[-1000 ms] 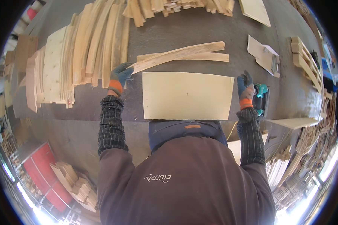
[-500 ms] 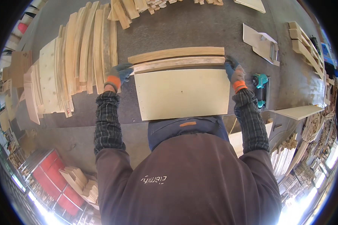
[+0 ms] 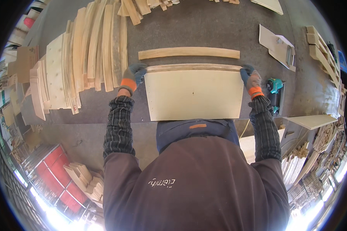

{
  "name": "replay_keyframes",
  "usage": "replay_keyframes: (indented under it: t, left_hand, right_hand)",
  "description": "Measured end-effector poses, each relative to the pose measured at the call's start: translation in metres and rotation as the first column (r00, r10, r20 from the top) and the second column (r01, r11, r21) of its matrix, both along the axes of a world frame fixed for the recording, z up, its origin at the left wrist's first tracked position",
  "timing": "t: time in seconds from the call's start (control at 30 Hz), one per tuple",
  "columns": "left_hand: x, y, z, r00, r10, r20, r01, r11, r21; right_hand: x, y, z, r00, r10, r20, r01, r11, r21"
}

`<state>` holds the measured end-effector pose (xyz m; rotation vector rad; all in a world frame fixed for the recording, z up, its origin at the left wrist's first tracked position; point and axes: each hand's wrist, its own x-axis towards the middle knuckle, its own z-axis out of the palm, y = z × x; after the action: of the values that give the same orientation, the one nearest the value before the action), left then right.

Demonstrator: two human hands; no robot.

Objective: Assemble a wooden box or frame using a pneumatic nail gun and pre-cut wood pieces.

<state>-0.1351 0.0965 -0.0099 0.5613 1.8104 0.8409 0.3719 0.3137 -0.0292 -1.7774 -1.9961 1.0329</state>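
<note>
A pale rectangular plywood panel (image 3: 193, 94) lies flat on the dark work table, close to my body. Along its far edge runs a wooden strip (image 3: 193, 67), held at its two ends. My left hand (image 3: 133, 76), gloved in blue-grey with an orange cuff, grips the strip's left end. On the right end is my right hand (image 3: 251, 78) in a matching glove, its fingers closed on the wood. A second wooden strip (image 3: 189, 52) lies loose beyond, parallel and apart. The undersides of the fingers are hidden.
To the left lie several long wooden strips (image 3: 98, 44) side by side. A teal nail gun (image 3: 275, 86) rests right of my right hand. Farther right are a clipboard-like board (image 3: 275, 44) and a wooden frame (image 3: 319, 54). The dark table (image 3: 208, 27) extends beyond the loose strip.
My hands have brought the held strip back against the panel's far edge. The gap to the loose strip has widened. The whole view has shifted slightly.
</note>
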Motion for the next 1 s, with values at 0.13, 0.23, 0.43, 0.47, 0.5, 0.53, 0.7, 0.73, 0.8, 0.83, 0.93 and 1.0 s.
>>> replay_keyframes:
  t: [0.13,0.23,0.43,0.47,0.5,0.53,0.7,0.73,0.8,0.83,0.93,1.0]
  left_hand:
    - [0.005,-0.014,-0.012,0.985,-0.077,-0.155,0.090,0.993,0.080]
    - [0.009,-0.015,-0.029,0.910,-0.192,-0.368,0.251,0.960,0.122]
    - [0.045,-0.037,-0.016,0.944,0.133,-0.301,-0.091,0.985,0.148]
    - [0.051,-0.039,-0.013,0.921,0.138,-0.363,-0.081,0.982,0.169]
    - [0.057,-0.041,-0.011,0.894,0.145,-0.424,-0.069,0.980,0.189]
    - [0.063,-0.039,-0.012,0.905,0.208,-0.372,-0.138,0.969,0.206]
    - [0.089,-0.026,-0.009,0.857,0.314,-0.409,-0.227,0.942,0.248]
    - [0.091,-0.031,-0.010,0.830,0.360,-0.427,-0.276,0.929,0.248]
    - [0.101,-0.025,0.003,0.821,0.393,-0.414,-0.320,0.918,0.236]
    - [0.105,-0.022,0.008,0.813,0.426,-0.397,-0.361,0.904,0.229]
    - [0.107,-0.023,0.004,0.813,0.420,-0.404,-0.368,0.907,0.203]
    - [0.108,-0.023,-0.001,0.800,0.471,-0.371,-0.402,0.880,0.252]
  right_hand:
    - [0.022,0.005,-0.021,0.997,0.068,0.044,-0.068,0.998,0.004]
    - [0.046,-0.003,-0.034,0.970,0.118,0.213,-0.145,0.982,0.120]
    - [0.028,-0.025,-0.012,0.992,0.079,0.097,-0.089,0.991,0.098]
    - [0.022,-0.031,-0.002,0.999,0.021,0.034,-0.024,0.996,0.090]
    - [0.021,-0.033,-0.004,0.999,0.027,0.030,-0.030,0.996,0.086]
    - [0.024,-0.034,-0.005,1.000,-0.018,0.006,0.017,0.999,0.047]
    - [0.040,-0.039,-0.024,0.997,-0.066,0.029,0.063,0.995,0.075]
    - [0.025,-0.039,-0.018,0.995,-0.072,0.066,0.069,0.996,0.051]
    - [0.019,-0.043,-0.008,0.990,-0.086,0.108,0.084,0.996,0.024]
    - [0.017,-0.044,-0.005,0.984,-0.086,0.159,0.080,0.996,0.038]
    - [0.011,-0.052,0.008,0.978,-0.111,0.177,0.103,0.993,0.054]
    - [0.008,-0.053,0.005,0.980,-0.137,0.147,0.130,0.990,0.055]
